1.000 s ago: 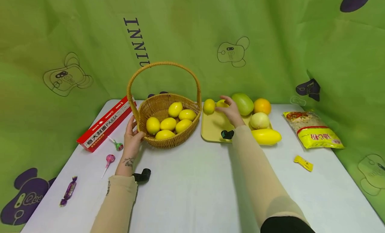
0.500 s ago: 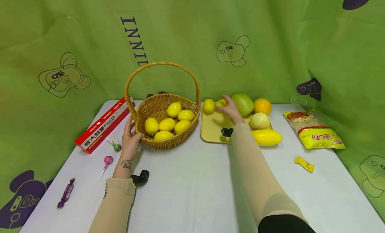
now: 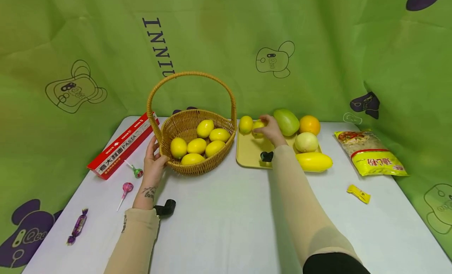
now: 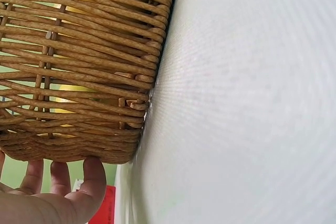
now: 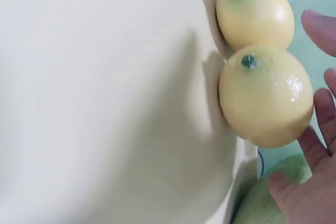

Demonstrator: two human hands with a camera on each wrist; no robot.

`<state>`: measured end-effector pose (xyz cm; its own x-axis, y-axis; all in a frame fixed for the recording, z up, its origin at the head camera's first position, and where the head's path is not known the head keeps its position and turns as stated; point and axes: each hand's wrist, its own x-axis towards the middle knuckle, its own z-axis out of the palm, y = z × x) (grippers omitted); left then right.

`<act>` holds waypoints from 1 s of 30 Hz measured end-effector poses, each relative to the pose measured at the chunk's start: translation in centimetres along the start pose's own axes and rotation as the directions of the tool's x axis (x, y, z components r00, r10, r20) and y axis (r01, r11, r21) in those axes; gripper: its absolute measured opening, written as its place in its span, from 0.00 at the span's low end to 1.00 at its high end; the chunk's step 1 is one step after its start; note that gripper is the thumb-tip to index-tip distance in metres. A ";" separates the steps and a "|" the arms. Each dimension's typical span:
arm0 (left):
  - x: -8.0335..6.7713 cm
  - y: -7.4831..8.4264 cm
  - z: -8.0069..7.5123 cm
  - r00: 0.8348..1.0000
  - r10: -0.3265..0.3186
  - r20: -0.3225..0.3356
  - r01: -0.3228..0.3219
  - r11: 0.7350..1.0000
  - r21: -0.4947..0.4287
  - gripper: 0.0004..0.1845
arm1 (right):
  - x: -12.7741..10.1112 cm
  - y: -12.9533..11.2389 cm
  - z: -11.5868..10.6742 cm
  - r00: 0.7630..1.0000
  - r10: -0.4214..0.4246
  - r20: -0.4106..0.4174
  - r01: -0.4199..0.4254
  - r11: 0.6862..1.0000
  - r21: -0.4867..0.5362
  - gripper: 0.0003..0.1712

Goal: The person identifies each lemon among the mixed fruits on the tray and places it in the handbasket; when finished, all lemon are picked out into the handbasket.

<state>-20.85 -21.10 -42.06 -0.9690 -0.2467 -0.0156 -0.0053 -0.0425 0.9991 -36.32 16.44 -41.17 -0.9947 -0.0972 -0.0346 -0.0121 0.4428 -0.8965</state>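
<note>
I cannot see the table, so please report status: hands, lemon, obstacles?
Left hand steadies basket. Right hand closing on lemon, grip unconfirmed. Second lemon touches it.
</note>
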 end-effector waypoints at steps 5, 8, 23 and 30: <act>0.0 -0.2 0.0 1.000 0.001 0.004 0.000 1.000 -0.016 0.43 | 0.0 0.3 0.3 0.999 -0.034 -0.007 0.033 0.998 -0.058 0.37; 0.0 -0.3 0.0 1.000 -0.007 0.007 0.007 1.000 -0.028 0.43 | -0.1 0.5 0.5 1.000 -0.026 0.015 0.028 0.996 -0.083 0.37; -0.1 0.0 0.1 1.000 -0.028 0.014 0.028 0.999 -0.025 0.43 | -1.0 1.8 0.2 1.000 0.008 0.012 -0.008 0.999 0.049 0.40; 0.2 -0.1 0.0 1.000 -0.014 0.001 0.014 1.000 -0.010 0.43 | -2.6 -0.2 -0.5 0.986 -0.120 0.114 0.096 0.976 0.197 0.41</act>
<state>-21.05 -21.16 -42.14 -0.9691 -0.2447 -0.0294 -0.0163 -0.0555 0.9983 -33.80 17.03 -40.69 -0.9679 -0.2504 0.0227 -0.0867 0.2476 -0.9650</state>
